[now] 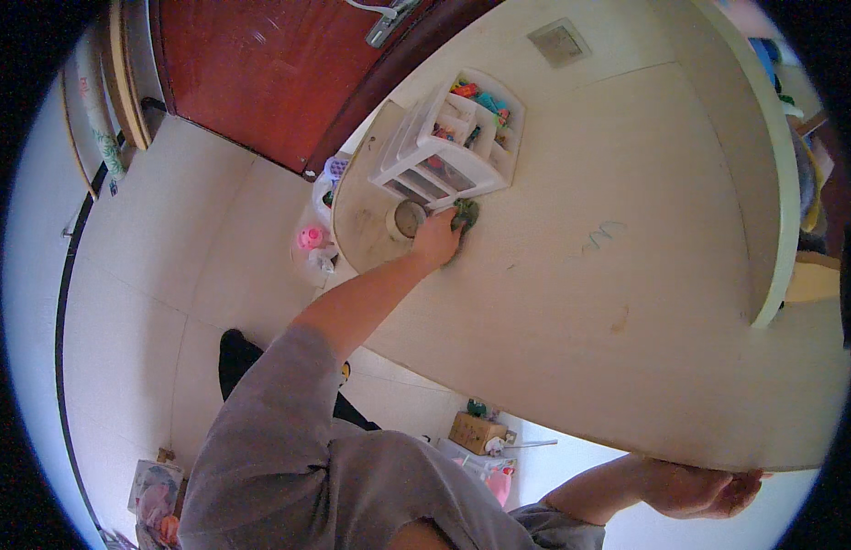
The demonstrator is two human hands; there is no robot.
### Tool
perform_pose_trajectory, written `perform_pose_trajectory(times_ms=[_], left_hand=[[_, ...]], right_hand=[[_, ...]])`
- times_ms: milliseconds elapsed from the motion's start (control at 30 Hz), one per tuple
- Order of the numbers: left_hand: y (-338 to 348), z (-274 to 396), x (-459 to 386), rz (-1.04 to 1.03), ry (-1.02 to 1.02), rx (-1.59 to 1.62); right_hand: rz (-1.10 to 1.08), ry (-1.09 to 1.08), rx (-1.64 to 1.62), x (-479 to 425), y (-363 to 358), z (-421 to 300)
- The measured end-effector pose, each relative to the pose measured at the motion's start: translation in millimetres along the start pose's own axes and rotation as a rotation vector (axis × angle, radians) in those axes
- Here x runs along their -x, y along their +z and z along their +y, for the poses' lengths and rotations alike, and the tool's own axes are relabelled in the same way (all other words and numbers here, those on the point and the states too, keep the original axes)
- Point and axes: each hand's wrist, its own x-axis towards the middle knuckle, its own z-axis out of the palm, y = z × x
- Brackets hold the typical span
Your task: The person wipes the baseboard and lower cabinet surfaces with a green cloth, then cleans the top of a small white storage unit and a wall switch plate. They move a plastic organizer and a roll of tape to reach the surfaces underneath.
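Observation:
Out over the pale desk, my left hand grips a dark green cloth and presses it to the surface. The cloth lies just by the front corner of a white plastic desktop organizer with small drawers. Close to my fingers is a round, cup-like fitting with a dirty inside, on the desk's rounded end. My right hand is at the desk's near edge, fingers curled; whether it holds anything is not visible.
Small colourful items fill the organizer's top. Faint scribbles and a brown stain mark the desk. A raised panel borders its right side. Beyond stands a red door. A pink toy and bags lie beside the desk.

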Motion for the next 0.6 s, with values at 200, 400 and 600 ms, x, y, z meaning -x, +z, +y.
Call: perform_pose_trajectory(times_ms=[200, 400, 600], left_hand=[[5.2, 96.2, 10.5, 0.074, 0.422, 0.334], [4.9, 71.8, -0.7, 0.037, 0.511, 0.435], [-4.5, -18.3, 0.2, -0.054, -0.014, -0.139]], right_hand=[[-0.038, 0.002, -0.152, 0.1, -4.4, -1.6], [-0.037, -0.043, -0.090, 1.8, 5.3, -4.5], [-0.048, -0.068, 0.021, -2.3, -3.0, 2.3]])
